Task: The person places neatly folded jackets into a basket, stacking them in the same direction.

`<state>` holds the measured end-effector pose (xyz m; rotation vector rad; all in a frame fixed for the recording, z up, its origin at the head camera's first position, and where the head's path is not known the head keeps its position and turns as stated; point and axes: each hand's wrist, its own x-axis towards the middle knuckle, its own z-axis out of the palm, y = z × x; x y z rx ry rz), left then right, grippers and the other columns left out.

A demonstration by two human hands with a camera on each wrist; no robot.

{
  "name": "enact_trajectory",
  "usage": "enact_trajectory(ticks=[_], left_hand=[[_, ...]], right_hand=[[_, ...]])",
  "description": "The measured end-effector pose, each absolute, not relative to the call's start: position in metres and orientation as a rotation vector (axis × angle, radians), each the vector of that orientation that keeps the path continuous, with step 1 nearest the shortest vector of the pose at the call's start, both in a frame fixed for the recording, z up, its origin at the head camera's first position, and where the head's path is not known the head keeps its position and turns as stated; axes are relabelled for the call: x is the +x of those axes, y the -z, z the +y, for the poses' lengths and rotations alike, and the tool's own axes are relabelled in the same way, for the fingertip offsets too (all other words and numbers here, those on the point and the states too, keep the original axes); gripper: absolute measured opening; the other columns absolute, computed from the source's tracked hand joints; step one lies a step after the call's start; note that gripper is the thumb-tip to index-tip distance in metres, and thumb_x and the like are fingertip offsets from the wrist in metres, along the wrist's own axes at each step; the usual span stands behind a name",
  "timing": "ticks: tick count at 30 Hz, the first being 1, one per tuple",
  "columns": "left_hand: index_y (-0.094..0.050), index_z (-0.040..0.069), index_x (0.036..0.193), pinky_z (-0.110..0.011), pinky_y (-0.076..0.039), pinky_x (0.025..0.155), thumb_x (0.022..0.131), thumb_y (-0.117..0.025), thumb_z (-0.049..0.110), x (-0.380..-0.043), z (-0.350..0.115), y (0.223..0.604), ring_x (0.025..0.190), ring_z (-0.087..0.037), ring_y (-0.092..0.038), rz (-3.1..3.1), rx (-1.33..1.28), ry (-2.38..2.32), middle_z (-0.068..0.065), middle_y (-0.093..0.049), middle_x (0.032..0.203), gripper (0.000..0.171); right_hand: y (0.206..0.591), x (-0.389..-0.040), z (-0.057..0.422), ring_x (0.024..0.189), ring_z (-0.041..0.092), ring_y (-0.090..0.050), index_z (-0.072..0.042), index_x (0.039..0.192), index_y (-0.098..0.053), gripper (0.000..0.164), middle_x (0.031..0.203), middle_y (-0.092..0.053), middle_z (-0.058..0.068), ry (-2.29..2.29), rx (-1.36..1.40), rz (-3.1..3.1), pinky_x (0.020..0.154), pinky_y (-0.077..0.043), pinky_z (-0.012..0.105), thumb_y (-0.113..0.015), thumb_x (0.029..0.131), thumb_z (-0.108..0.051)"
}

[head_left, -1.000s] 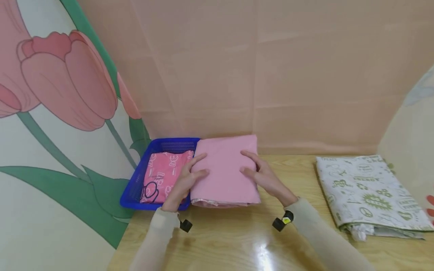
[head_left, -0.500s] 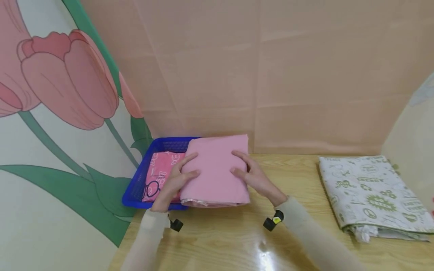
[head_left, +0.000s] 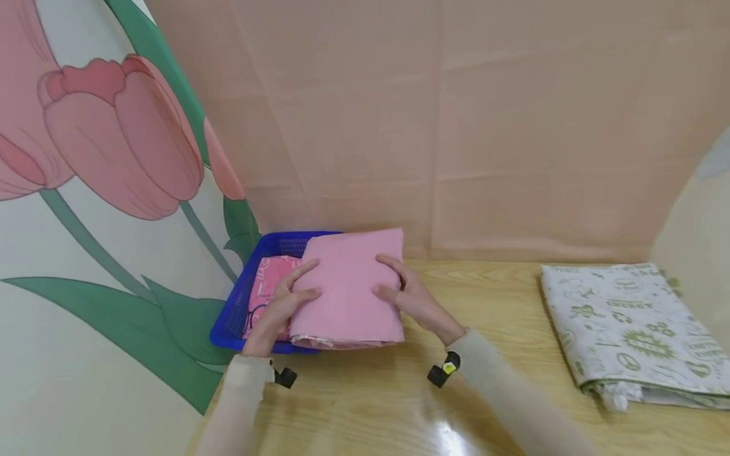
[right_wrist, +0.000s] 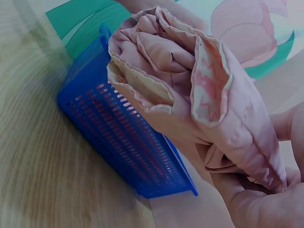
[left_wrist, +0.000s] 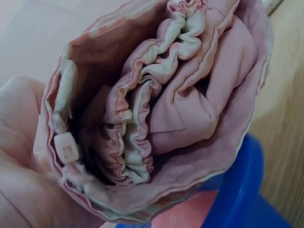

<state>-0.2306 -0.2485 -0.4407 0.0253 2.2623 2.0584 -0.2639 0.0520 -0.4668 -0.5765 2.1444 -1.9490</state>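
Observation:
Both hands hold a thick folded pink cloth point(head_left: 353, 288) above the right part of a blue plastic basket point(head_left: 225, 320). My left hand point(head_left: 282, 307) grips its left side, thumb on the upper face; my right hand point(head_left: 422, 304) grips the opposite side likewise. In the left wrist view, the cloth's point(left_wrist: 185, 111) near end shows rolled layers, gathered pale edges and a small white plastic piece point(left_wrist: 67, 147). A brighter pink cloth with white print point(head_left: 268, 278) lies in the basket, partly hidden by the left hand and held cloth. The right wrist view shows the cloth raised over the basket's perforated side point(right_wrist: 114, 133).
A folded white cloth with green print point(head_left: 627, 335) lies on the right of the wooden table point(head_left: 485, 304). Behind the table hangs a beige sheet point(head_left: 353, 126). A wall with painted tulips point(head_left: 125, 139) borders the left side.
Both hands have moved left with the folded pink cloth, from beside the basket's right edge to over its right part. More of the printed cloth is covered.

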Motion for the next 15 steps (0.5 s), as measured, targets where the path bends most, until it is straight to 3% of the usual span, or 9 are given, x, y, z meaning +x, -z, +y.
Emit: enact_trajectory(ticks=[8,15], left_hand=[[-0.047,0.024,0.163,-0.028,-0.056,0.093,0.097,-0.068,0.003,-0.231,-0.270,0.440,0.138,-0.036,-0.045,2.195,-0.011,-2.080,-0.005,-0.025,0.177,0.072],[-0.046,0.022,0.164,-0.027,-0.052,0.095,0.097,-0.064,0.001,-0.230,-0.281,0.440,0.139,-0.034,-0.041,2.168,-0.061,-2.092,-0.006,-0.023,0.177,0.072]], right_hand=[[0.466,-0.263,0.031,0.140,0.030,-0.047,-0.023,0.164,-0.043,0.072,0.171,-0.034,0.012,1.949,-0.602,2.105,0.109,-0.049,0.039,-0.074,0.100,-0.013],[0.467,-0.264,0.020,0.141,0.031,-0.049,-0.026,0.163,-0.044,0.071,0.170,-0.036,0.014,1.956,-0.573,2.088,0.110,-0.051,0.041,-0.074,0.100,-0.015]])
